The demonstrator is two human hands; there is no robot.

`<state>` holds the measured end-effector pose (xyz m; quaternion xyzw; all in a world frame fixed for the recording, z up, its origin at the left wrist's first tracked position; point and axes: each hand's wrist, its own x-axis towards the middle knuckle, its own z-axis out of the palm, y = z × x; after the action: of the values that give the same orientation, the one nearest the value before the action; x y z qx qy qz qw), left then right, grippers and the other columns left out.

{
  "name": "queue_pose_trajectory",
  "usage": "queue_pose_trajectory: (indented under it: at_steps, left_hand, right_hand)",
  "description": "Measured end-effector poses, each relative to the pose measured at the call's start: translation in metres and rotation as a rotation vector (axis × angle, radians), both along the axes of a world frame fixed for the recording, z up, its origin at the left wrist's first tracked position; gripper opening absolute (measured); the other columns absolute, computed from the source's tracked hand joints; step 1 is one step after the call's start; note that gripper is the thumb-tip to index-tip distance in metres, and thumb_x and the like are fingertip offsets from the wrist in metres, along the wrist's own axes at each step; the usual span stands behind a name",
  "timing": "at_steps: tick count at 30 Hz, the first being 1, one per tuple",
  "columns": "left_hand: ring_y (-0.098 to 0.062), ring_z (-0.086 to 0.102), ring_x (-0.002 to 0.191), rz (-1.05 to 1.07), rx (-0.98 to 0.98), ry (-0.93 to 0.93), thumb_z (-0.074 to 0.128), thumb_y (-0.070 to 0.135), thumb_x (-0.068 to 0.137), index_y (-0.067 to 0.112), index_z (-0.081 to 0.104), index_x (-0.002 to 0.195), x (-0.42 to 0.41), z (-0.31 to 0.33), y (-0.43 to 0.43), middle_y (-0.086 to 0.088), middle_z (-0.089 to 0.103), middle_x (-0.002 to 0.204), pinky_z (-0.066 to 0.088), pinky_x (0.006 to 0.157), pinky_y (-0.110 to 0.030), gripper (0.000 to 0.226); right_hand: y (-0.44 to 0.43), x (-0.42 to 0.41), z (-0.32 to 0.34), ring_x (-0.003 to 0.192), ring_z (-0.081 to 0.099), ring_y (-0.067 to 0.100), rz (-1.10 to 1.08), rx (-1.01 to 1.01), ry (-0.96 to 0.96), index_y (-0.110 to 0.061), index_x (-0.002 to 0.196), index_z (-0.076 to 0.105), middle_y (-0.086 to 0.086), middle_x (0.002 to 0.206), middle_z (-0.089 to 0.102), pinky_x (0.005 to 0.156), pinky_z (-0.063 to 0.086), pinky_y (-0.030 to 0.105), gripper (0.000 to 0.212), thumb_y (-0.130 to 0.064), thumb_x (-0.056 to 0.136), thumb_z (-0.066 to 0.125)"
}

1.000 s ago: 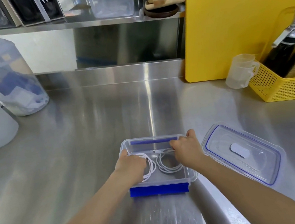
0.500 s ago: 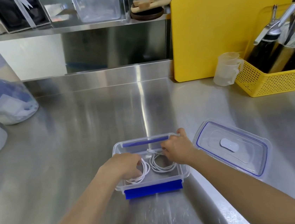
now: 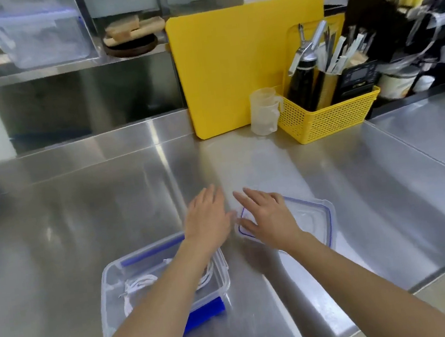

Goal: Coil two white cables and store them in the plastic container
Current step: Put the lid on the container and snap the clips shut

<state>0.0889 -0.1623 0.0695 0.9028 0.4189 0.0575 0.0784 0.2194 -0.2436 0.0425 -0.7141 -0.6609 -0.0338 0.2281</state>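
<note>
A clear plastic container (image 3: 109,278) with blue clasps sits on the steel counter at lower left. White coiled cables (image 3: 139,287) lie inside it, partly hidden by my left forearm. Its clear lid (image 3: 313,217) with a blue seal lies flat on the counter to the right. My left hand (image 3: 207,220) hovers beyond the container, fingers spread, holding nothing. My right hand (image 3: 268,218) rests flat over the lid's left end, fingers spread, with no grip visible.
A yellow cutting board (image 3: 232,67) leans against the back wall. Beside it stand a clear measuring cup (image 3: 265,112) and a yellow basket (image 3: 329,117) of utensils. A shelf above holds a clear box (image 3: 34,37). The counter edge (image 3: 422,281) runs at the right.
Both hands left the container and moved right toward the lid. The view swung right, so the container now sits at lower left with the cables left inside.
</note>
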Motion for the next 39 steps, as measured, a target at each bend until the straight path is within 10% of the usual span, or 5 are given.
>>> queue_pose_trajectory:
  at_steps: [14,21,25,34,39]
  left_hand:
    - [-0.033,0.007,0.144,0.331,-0.538,0.136,0.044,0.046,0.092,-0.008,0.000,0.144,0.083,-0.050,-0.022,-0.023,0.006,0.157,0.013,0.116,-0.041,0.087]
    - [-0.035,0.061,0.110,0.645,-1.331,-0.746,0.057,0.053,0.080,0.015,0.060,0.121,0.081,0.006,0.007,-0.012,0.064,0.119,0.045,0.099,-0.053,0.056]
    - [-0.033,0.068,0.095,0.755,-1.525,-1.224,0.052,0.066,0.076,0.021,0.069,0.104,0.058,0.032,0.024,-0.012,0.072,0.099,0.051,0.089,-0.049,0.056]
    - [-0.016,0.073,0.064,0.428,-1.364,-1.363,0.043,-0.004,0.086,0.007,0.059,0.097,-0.043,0.056,0.039,-0.005,0.076,0.072,0.057,0.051,-0.026,0.023]
    - [-0.023,0.067,0.102,0.463,-0.887,-1.161,0.049,0.025,0.094,0.036,0.057,0.118,-0.098,0.046,0.034,-0.002,0.068,0.117,0.053,0.088,-0.046,0.028]
  right_hand:
    - [-0.063,0.075,-0.045,0.136,0.026,0.036,-0.711,-0.434,0.595,-0.014,0.145,0.005,0.021,0.152,0.009,0.111,0.025,0.045,0.081,-0.049,0.088,0.050]
    - [-0.040,0.088,0.013,0.130,0.039,0.028,-0.828,0.154,1.496,-0.013,0.139,0.032,0.009,0.145,0.037,0.109,0.031,0.043,0.064,-0.036,0.086,0.059]
    - [-0.027,0.088,0.052,0.057,0.059,0.013,-0.623,0.448,2.044,-0.014,0.067,0.056,0.000,0.058,0.062,0.057,0.052,0.023,0.036,-0.043,0.088,0.053]
    - [-0.007,0.045,0.066,0.060,0.067,0.015,0.059,-0.073,2.069,-0.013,0.089,0.058,0.005,0.075,0.066,0.048,0.051,0.019,0.021,0.003,0.082,0.047]
    - [0.007,-0.006,0.056,0.068,0.065,-0.010,0.108,-0.210,1.556,-0.052,0.109,0.042,-0.036,0.076,0.066,0.050,0.050,0.010,0.035,-0.026,0.090,0.056]
